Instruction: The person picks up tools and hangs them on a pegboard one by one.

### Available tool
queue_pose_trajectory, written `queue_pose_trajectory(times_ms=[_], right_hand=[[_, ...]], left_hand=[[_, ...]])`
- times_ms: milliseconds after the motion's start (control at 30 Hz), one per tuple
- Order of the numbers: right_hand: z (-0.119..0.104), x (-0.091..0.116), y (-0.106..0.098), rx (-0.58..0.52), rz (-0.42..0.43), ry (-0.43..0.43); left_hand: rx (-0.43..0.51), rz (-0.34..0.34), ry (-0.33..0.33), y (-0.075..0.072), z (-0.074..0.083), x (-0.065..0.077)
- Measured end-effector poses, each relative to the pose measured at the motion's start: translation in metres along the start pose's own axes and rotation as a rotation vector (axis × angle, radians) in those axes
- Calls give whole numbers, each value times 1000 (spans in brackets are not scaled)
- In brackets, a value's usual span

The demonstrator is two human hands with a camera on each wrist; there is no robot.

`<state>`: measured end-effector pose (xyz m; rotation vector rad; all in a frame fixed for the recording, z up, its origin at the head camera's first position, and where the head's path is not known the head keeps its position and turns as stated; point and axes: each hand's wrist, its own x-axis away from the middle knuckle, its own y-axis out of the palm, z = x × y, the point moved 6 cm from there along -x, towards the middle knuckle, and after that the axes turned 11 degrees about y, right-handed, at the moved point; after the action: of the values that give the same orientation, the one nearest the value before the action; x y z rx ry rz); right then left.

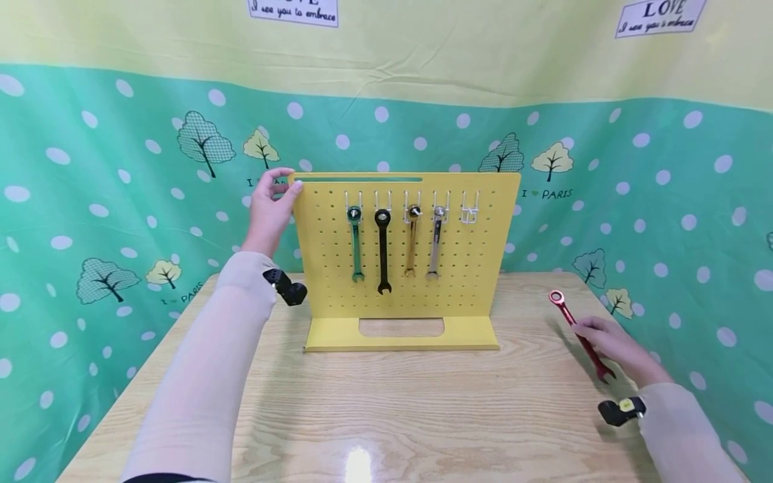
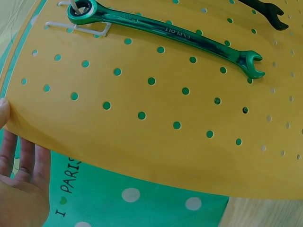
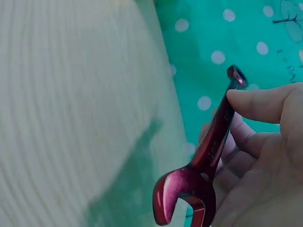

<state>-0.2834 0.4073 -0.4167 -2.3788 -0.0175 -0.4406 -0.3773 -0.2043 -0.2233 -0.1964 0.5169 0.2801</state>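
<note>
My left hand (image 1: 270,209) grips the upper left corner of a yellow pegboard (image 1: 326,295), thumb on the front and fingers behind the edge. In my right hand (image 1: 617,347) a red combination wrench (image 1: 587,343) is pinched by the middle of its shank, ring end up and open end down, over the right side of the table. From hooks on the board hang a green wrench (image 1: 356,249), a black wrench (image 1: 383,251), a gold wrench (image 1: 413,245) and a silver wrench (image 1: 435,248). The rightmost wire hook (image 1: 470,209) bears no wrench.
The pegboard stands on its own yellow base (image 1: 335,333) toward the back of a wooden table (image 1: 410,409). A green and yellow patterned curtain (image 1: 133,201) hangs behind the table and along its sides.
</note>
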Motion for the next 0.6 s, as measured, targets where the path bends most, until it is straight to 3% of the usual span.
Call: queue_pose_trajectory(times_ms=[333, 600], right_hand=[[-36, 9, 10, -19, 27, -151], [-63, 11, 18, -58, -7, -198]], left_hand=[[3, 5, -19, -1, -1, -1], [-2, 2, -11, -1, 0, 0]])
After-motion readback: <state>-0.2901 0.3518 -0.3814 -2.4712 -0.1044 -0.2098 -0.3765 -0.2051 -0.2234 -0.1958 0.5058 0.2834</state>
